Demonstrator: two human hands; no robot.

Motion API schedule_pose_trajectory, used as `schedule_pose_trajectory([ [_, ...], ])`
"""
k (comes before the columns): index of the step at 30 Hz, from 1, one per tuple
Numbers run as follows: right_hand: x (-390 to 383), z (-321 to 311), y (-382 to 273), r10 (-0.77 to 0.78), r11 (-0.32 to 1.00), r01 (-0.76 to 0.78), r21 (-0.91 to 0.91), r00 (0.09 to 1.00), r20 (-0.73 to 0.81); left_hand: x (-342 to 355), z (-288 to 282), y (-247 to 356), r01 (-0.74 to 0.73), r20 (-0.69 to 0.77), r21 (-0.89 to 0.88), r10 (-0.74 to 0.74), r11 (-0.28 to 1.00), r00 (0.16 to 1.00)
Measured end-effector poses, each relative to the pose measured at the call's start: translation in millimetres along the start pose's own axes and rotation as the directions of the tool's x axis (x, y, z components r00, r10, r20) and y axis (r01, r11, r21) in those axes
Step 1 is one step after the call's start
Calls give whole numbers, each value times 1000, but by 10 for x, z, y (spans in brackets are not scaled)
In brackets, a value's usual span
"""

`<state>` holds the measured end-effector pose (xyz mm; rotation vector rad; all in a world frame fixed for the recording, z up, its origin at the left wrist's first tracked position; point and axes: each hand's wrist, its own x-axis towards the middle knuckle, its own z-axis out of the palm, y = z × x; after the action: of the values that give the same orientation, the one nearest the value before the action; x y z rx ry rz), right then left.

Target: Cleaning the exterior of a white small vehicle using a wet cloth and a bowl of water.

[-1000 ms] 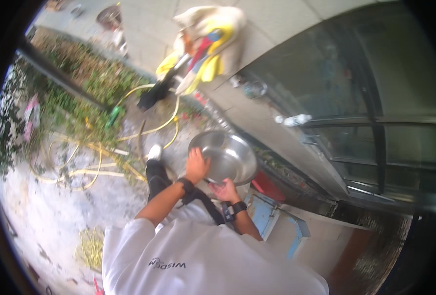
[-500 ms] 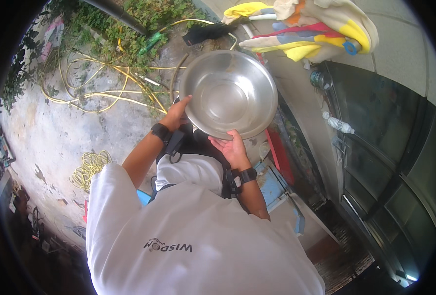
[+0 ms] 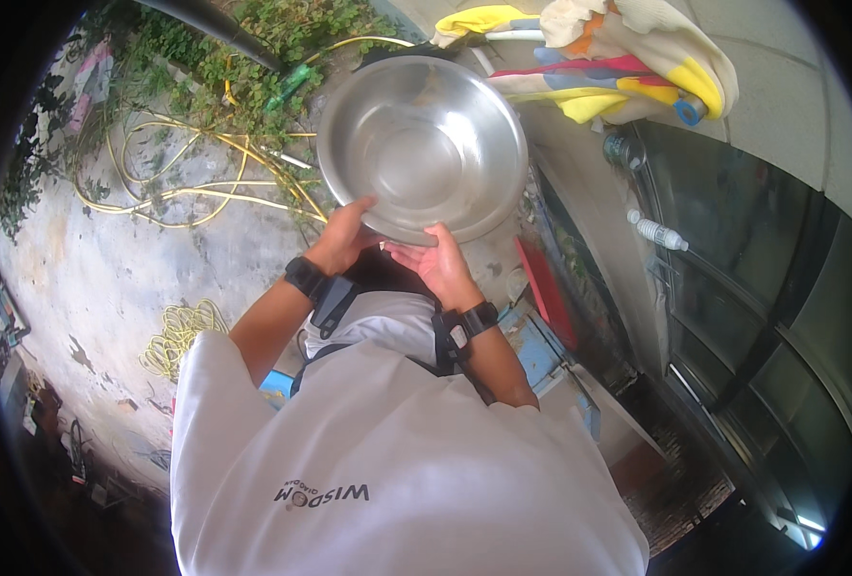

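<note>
steel basin (image 3: 421, 154), held out beyond the white shirt (image 3: 397, 413) | left hand (image 3: 343, 235) clamped on its near-left rim | right hand (image 3: 440, 269) clamped on its near rim, thumb over edge | yellow hose (image 3: 216, 193) looped on ground (image 3: 90, 278), leftward

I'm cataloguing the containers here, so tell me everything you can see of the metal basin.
The metal basin is round, wide and silvery, shiny like stainless steel, with a flared rim, sloping walls and a flat circular bottom. Bright reflections mark its inside, and no contents show. It is held out, opening toward the camera, underside hidden. The left hand and the right hand hold its near edge, thumbs at the rim.
</note>
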<state>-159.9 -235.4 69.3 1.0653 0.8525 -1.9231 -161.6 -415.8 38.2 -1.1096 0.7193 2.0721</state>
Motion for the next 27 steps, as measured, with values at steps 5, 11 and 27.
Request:
schedule_pose_trajectory([
  [5,-150,39,-210,9,997,-3,-78,997,75,26,186,177,-81,-92,155,96,985,991],
  [11,-692,-131,-871,-423,534,52,-844,881,-213,-123,436,344,-187,-147,219,222,958,964],
  [27,-1133,1147,-2769,-932,181,124,-976,338,-130,-517,665,393,-342,-74,243,369,908,926],
])
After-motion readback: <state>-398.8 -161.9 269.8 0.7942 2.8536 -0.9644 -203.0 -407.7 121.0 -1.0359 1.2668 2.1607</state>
